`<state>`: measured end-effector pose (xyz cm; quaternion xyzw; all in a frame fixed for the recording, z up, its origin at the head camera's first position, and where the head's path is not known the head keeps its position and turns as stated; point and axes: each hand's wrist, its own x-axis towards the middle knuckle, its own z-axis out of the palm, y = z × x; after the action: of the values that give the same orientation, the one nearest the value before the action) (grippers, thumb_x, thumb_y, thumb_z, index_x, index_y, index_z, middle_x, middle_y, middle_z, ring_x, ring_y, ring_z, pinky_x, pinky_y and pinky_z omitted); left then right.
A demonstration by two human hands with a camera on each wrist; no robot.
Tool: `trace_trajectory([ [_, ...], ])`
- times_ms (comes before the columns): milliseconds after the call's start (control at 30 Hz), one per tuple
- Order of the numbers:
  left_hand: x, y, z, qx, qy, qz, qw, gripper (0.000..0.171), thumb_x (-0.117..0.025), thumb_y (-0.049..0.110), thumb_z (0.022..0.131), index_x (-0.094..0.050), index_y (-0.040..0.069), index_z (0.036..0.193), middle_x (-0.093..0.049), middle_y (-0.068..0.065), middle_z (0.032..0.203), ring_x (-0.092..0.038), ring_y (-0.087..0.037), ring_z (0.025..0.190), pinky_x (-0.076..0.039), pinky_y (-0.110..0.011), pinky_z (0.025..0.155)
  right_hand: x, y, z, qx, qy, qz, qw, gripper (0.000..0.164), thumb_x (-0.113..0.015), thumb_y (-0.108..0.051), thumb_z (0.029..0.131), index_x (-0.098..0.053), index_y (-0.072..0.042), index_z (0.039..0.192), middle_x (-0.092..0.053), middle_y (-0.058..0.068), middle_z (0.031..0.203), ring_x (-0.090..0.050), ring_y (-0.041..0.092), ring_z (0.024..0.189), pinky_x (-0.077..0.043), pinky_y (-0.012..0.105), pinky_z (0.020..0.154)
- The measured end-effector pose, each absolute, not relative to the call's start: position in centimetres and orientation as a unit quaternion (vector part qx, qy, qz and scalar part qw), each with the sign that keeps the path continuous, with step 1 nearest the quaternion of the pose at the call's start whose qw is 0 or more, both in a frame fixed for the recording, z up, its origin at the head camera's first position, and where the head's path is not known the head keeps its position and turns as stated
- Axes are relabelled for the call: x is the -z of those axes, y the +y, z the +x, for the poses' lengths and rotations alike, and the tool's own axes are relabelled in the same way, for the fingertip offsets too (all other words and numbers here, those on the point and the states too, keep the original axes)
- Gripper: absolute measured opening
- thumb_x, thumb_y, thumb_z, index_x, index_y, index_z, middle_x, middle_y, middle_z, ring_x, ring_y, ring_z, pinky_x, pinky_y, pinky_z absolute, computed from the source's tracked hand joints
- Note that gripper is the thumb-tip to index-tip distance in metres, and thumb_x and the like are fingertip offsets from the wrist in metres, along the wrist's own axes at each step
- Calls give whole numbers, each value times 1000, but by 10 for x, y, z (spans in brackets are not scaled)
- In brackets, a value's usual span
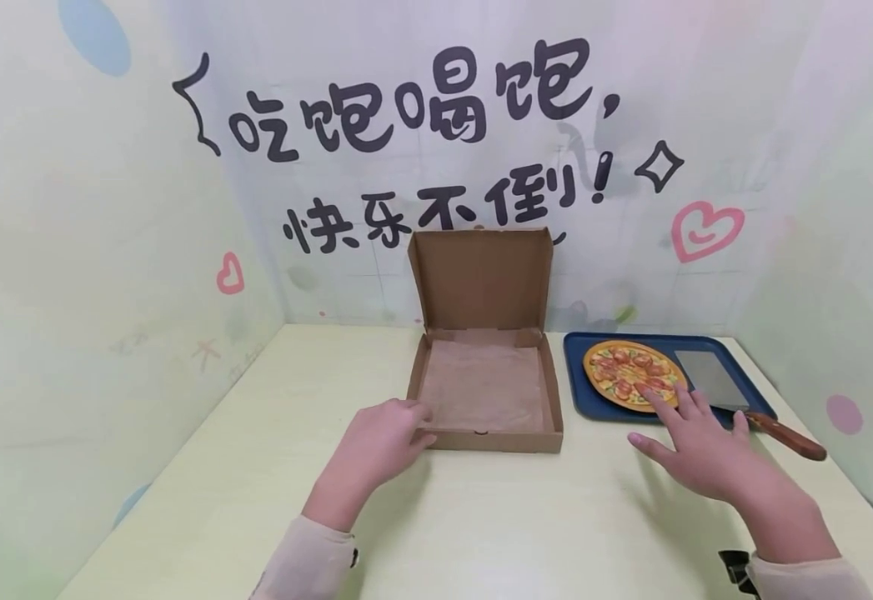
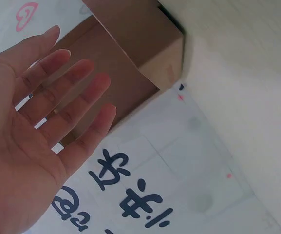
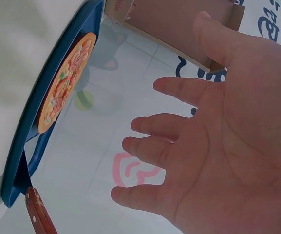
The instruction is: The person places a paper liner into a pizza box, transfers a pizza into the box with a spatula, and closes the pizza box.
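Observation:
A brown cardboard pizza box (image 1: 481, 442) stands with its lid (image 1: 481, 279) raised and a sheet of paper (image 1: 484, 383) inside. My left hand (image 1: 383, 437) is at its front left corner; whether it touches the box I cannot tell. In the left wrist view that hand's fingers are spread and nearly straight. A toy-like pizza (image 1: 624, 375) lies on a blue tray (image 1: 586, 408). Beside it on the tray is a pizza server with a metal blade (image 1: 709, 375) and wooden handle (image 1: 792, 436). My right hand (image 1: 706, 450) hovers before the tray, fingers spread, holding nothing.
The pale table (image 1: 331, 375) runs back to a printed wall (image 1: 346, 50) with black lettering. Walls also stand at the left and right sides. The server's handle juts past the tray's right front edge.

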<state>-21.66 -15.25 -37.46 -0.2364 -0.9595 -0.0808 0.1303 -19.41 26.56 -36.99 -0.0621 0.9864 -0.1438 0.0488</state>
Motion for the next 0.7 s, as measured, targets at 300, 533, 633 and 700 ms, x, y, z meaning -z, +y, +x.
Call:
trace_trajectory([
  [300, 381, -170, -217, 62, -969, -203, 124, 20, -85, 28, 92, -72, 13, 96, -74, 3, 85, -60, -13, 68, -50, -33, 58, 363, 290, -196, 116, 991, -65, 34, 98, -54, -68, 103, -27, 2, 165, -9, 49, 164, -11, 69, 151, -3, 94, 106],
  [533, 388, -169, -228, 109, -984, -134, 48, 63, -80, 43, 95, -64, -1, 138, -72, -18, 135, -73, -37, 116, -63, -52, 90, 359, 326, -204, 95, 994, -37, 30, 101, -47, -71, 105, -22, 7, 164, -13, 52, 159, -17, 70, 147, -9, 94, 104],
  [633, 393, -167, -237, 154, -983, -99, 5, 88, -78, 51, 95, -47, -7, 154, -54, -27, 157, -60, -46, 139, -55, -59, 107, 360, 339, -209, 86, 996, -18, 26, 95, -49, -61, 107, -25, 15, 159, -20, 57, 152, -25, 73, 140, -19, 93, 103],
  [700, 398, -166, -241, 176, -981, -82, -17, 97, -76, 55, 95, -40, -9, 158, -48, -30, 161, -53, -47, 146, -50, -59, 114, 362, 348, -210, 59, 998, 8, 20, 85, -55, -53, 106, -34, 15, 153, -30, 57, 147, -35, 72, 134, -29, 89, 100],
])
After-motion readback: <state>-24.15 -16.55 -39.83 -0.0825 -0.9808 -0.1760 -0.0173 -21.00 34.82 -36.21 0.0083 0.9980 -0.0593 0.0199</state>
